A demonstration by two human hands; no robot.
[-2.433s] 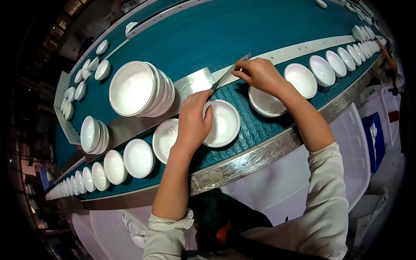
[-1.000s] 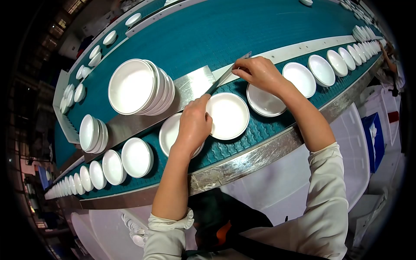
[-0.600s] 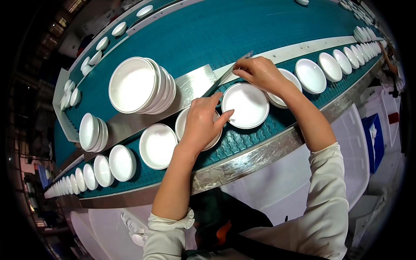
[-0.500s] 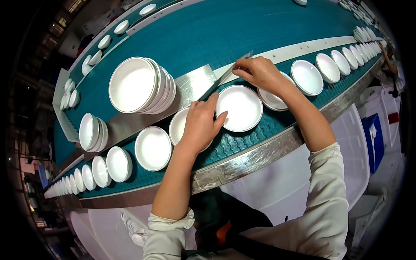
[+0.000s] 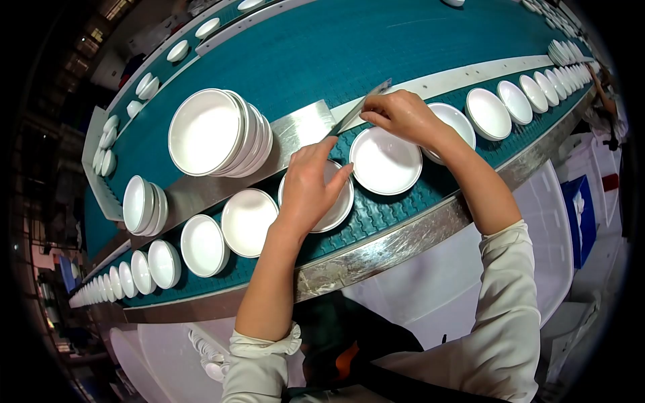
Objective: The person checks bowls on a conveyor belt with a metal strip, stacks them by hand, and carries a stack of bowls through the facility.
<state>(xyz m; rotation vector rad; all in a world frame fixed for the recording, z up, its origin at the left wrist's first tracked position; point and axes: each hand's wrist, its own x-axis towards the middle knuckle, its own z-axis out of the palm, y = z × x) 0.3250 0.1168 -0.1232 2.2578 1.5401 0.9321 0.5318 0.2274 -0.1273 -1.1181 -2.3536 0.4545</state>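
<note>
My left hand (image 5: 310,185) hovers with thumb and fingers spread over a white bowl (image 5: 340,203), hiding part of it. I cannot tell whether it touches the bowl. My right hand (image 5: 401,115) is curled, thumb close to forefinger, at the edge of a thin upright metal strip (image 5: 351,117); whatever lies between those fingers is hidden. Just below it, a shallow white bowl (image 5: 385,164) lies face up on the narrow green belt (image 5: 369,218). Another bowl (image 5: 453,127) shows partly behind my right wrist. A row of similar bowls runs off both ways.
A tall stack of white bowls (image 5: 205,131) stands on a metal plate (image 5: 302,127), with a smaller stack (image 5: 138,205) to its left. Beyond lies a wide green belt (image 5: 390,40). A metal rail (image 5: 390,252) edges the near belt, above a white tub (image 5: 403,295).
The row of bowls on the near belt has shifted to the right beneath my hands. Bowls on the far left belt have moved too. Both hands stay nearly in place.
</note>
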